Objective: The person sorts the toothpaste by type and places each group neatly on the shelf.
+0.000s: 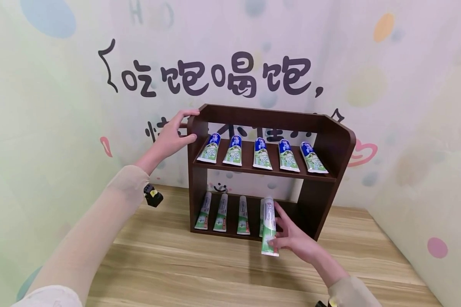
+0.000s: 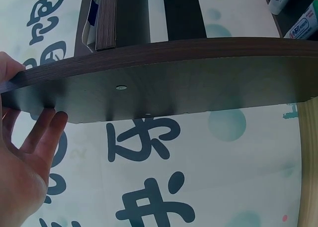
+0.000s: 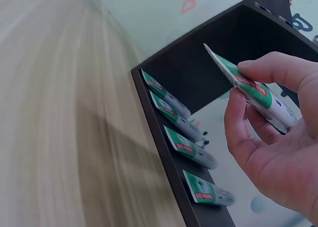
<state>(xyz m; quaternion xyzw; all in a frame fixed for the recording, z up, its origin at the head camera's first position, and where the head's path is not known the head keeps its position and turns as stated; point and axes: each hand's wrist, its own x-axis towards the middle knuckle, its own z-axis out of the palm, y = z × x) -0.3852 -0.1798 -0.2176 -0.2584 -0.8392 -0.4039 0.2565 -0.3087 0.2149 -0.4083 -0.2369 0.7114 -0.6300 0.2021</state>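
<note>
My right hand [image 1: 294, 239] pinches a green-and-white toothpaste tube [image 1: 269, 230] between thumb and fingers, in front of the lower level of a dark brown two-level shelf [image 1: 261, 111]. In the right wrist view the held tube [image 3: 258, 94] is tilted, its flat crimped end pointing away from the palm. My left hand [image 1: 173, 135] grips the shelf's left side panel near its top. The left wrist view shows the thumb at one face of that panel [image 2: 184, 83] and fingertips [image 2: 58, 118] against the other.
Several blue-and-green toothpaste tubes [image 1: 261, 154] lie in a row on the upper level. Several green-and-white tubes [image 1: 243, 215] stand leaning back below, one partly hidden behind the held tube. The shelf stands on a wood-grain table [image 1: 169, 264] against a printed wall cloth [image 1: 399, 85].
</note>
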